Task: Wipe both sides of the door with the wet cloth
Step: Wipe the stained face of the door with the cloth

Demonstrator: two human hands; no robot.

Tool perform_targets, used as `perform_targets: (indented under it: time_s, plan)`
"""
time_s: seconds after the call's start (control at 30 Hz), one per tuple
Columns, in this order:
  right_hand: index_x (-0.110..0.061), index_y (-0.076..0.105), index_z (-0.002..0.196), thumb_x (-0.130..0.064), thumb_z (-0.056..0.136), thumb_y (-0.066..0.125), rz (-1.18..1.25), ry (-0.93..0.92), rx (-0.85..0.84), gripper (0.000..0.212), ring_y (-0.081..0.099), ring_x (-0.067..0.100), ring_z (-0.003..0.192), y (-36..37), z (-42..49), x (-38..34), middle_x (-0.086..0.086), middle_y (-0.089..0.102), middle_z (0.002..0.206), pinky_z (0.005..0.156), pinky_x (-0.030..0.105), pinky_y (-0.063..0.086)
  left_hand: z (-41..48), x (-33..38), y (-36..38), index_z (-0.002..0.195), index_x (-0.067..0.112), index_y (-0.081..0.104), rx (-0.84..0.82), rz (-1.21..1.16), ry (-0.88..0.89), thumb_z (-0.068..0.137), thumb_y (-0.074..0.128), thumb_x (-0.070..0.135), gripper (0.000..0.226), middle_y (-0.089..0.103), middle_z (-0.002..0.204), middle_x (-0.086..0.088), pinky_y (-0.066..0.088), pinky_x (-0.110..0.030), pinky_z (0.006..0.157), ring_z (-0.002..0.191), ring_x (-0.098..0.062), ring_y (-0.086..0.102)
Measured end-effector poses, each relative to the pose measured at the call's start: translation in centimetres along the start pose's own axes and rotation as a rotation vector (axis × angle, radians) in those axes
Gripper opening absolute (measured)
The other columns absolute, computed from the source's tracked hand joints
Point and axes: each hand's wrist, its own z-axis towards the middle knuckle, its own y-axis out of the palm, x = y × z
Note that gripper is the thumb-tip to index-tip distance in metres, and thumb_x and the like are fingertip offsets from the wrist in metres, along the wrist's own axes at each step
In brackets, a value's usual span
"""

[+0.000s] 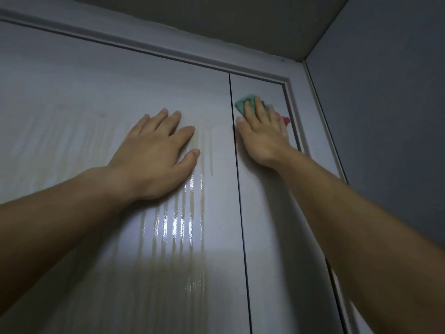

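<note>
A pale grey door (96, 92) fills the view, seen from below, with a thin dark vertical groove (237, 165) running down its right part. My left hand (156, 153) rests flat on the door with fingers spread and straight. My right hand (262, 133) presses a green and red cloth (243, 103) against the narrow strip right of the groove, near the door's top right corner. Most of the cloth is hidden under the fingers. Wet streaks (178, 225) run down the door below my left hand and shine.
The door frame (295, 97) borders the door at the top and right. A dark grey wall (385, 116) stands at the right, and the ceiling (240, 20) is close above.
</note>
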Motion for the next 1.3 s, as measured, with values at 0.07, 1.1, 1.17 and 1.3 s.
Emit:
perform_targets:
  time_s: [0.07, 1.1, 1.17, 1.3]
  plan:
    - [-0.03, -0.004, 0.162, -0.057, 0.107, 0.015, -0.028, -0.045, 0.003, 0.065, -0.019, 0.021, 0.155, 0.8, -0.7, -1.8, -0.005, -0.015, 0.17, 0.124, 0.044, -0.015, -0.2, -0.5, -0.5, 0.161, 0.022, 0.024, -0.005, -0.06, 0.012, 0.088, 0.011, 0.064, 0.085, 0.019, 0.17, -0.006, 0.004, -0.041, 0.128, 0.158, -0.023, 0.009]
    - [-0.027, -0.012, 0.162, -0.058, 0.106, 0.01, -0.087, 0.014, 0.044, 0.068, -0.02, 0.024, 0.155, 2.1, -5.7, 2.1, -0.002, -0.018, 0.169, 0.125, 0.047, -0.013, -2.5, -0.6, 0.7, 0.162, 0.016, 0.025, 0.013, 0.097, 0.03, 0.091, 0.01, 0.059, 0.084, 0.014, 0.171, -0.012, 0.004, -0.049, 0.128, 0.159, -0.028, 0.007]
    - [-0.029, -0.012, 0.161, -0.059, 0.105, 0.01, -0.079, -0.107, 0.028, 0.068, -0.023, 0.018, 0.154, 2.9, -7.9, 2.3, -0.007, -0.02, 0.168, 0.125, 0.043, -0.014, -2.6, -0.5, 0.8, 0.162, 0.016, 0.023, 0.007, 0.1, 0.026, 0.09, 0.009, 0.059, 0.085, 0.013, 0.171, -0.011, 0.002, -0.048, 0.128, 0.159, -0.027, 0.005]
    - [-0.027, -0.012, 0.161, -0.059, 0.104, 0.006, -0.016, 0.16, 0.03, 0.068, -0.019, 0.023, 0.155, 1.5, -6.9, 2.8, -0.001, -0.018, 0.169, 0.126, 0.051, -0.008, -2.5, -0.4, 0.4, 0.163, 0.017, 0.02, -0.013, 0.084, 0.025, 0.088, 0.007, 0.061, 0.087, 0.009, 0.172, -0.01, 0.0, -0.047, 0.128, 0.159, -0.026, 0.002]
